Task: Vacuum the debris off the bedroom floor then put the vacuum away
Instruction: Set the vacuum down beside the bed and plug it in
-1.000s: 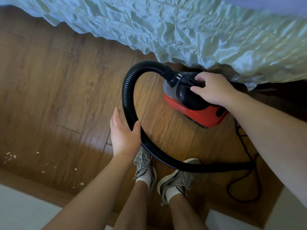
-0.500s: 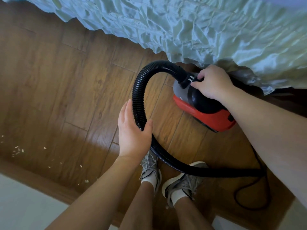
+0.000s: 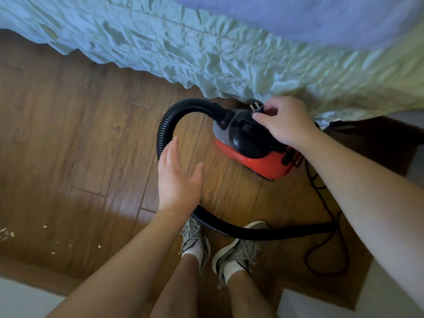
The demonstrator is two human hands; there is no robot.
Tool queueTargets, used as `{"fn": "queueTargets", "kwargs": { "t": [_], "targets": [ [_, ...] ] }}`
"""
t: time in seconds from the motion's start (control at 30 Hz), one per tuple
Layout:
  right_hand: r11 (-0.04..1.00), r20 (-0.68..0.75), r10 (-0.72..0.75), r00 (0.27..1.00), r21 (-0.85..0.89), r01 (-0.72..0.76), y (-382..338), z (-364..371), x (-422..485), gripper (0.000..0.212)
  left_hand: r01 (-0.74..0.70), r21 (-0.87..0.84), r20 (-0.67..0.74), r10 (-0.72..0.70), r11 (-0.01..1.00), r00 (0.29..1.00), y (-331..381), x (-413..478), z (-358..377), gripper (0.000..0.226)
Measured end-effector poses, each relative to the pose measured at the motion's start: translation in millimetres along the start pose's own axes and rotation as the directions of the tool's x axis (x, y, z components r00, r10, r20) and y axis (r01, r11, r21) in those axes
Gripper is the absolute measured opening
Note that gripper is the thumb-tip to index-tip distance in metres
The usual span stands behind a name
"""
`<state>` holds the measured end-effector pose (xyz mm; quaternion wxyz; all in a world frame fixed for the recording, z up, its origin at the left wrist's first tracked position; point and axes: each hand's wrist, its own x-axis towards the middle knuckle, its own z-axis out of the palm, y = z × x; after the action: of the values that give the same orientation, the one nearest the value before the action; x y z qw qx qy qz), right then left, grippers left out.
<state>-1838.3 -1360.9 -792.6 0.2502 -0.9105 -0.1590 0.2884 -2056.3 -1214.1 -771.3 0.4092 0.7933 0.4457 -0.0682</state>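
Note:
A small red and black vacuum (image 3: pixel 252 154) sits on the wooden floor beside the bed. Its ribbed black hose (image 3: pixel 183 109) arcs left from the front, then curves back past my shoes to the right. My right hand (image 3: pixel 284 121) is over the vacuum's top and pinches a black power plug (image 3: pixel 258 109) with its prongs pointing up. My left hand (image 3: pixel 179 177) hovers open with straight fingers just inside the hose loop, not gripping it. Pale crumbs of debris (image 3: pixel 6 232) lie scattered on the floor at the lower left.
A bed with a crinkled pale green skirt (image 3: pixel 218 60) fills the top of the view. A thin black power cord (image 3: pixel 330 244) loops on the floor at the right. My two grey shoes (image 3: pixel 238 249) stand by the hose. A white surface (image 3: pixel 20 299) borders the floor at the bottom.
My left hand has let go of the hose and opened. My right hand now pinches the plug above the vacuum's top, where before it rested on the handle.

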Motion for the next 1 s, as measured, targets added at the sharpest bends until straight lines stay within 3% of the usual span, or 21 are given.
{"fn": "queueTargets", "kwargs": {
  "t": [0.17, 0.4, 0.5, 1.0],
  "targets": [
    [0.991, -0.077, 0.012, 0.997, 0.134, -0.002, 13.0, -34.2, -28.9, 0.013, -0.069, 0.009, 0.072, 0.068, 0.998, 0.995, 31.0, -9.6, 11.9, 0.081],
    [0.974, -0.184, 0.126, 0.975, 0.208, -0.087, 34.3, -77.2, -68.4, 0.017, -0.219, 0.014, 0.205, 0.211, 0.976, 0.956, 78.0, -29.7, 40.6, 0.079],
    [0.957, -0.226, 0.165, 0.960, 0.272, -0.100, 41.2, -92.1, -84.2, 0.024, -0.280, 0.036, 0.284, 0.259, 0.959, 0.923, 92.2, -38.3, 54.5, 0.079],
    [0.820, -0.383, 0.339, 0.859, 0.567, -0.071, 87.9, -140.5, -144.4, 0.018, -0.506, -0.001, 0.596, 0.407, 0.863, 0.693, 155.0, -94.0, 159.0, 0.072]
  ]
}}
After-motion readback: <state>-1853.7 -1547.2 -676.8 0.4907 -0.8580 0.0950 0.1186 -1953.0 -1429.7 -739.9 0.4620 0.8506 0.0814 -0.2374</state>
